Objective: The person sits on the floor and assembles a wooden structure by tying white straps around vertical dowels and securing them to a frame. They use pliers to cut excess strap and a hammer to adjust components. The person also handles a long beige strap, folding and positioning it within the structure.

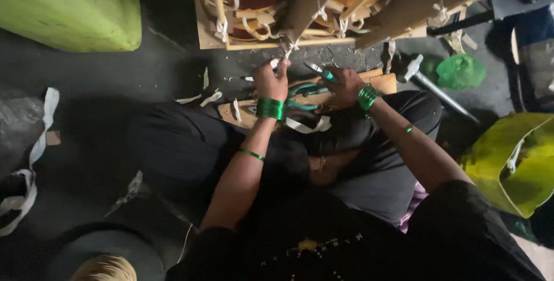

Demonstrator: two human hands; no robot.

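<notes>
Head view, person seated on the dark floor (104, 85), legs crossed. Left hand (271, 79) raised to the near edge of a wood-and-card frame assembly (323, 4); its fingers are pinched closed on a strip of white tape (287, 47) that hangs from a knot on the frame. Right hand (344, 86) sits just right of it, fingers wrapped round the green handles of a pair of pliers (311, 82), metal nose pointing toward the tape end. Both wrists carry green bangles. A wooden board (381, 82) lies across the lap under the hands, with a loose loop of white tape on it. Hammer (430, 82) lies on the floor to the right, beside a green crumpled bag (460, 71). More tape offcuts are scattered on the floor left of the hands. Judgement: the tape looks light, limp and thin, likely to slip if held loosely; best gripped close to the knot between fingertips. The pliers look stiff and moderately heavy; hold at the handles. The frame appears rigid but its card strips may crease.
</notes>
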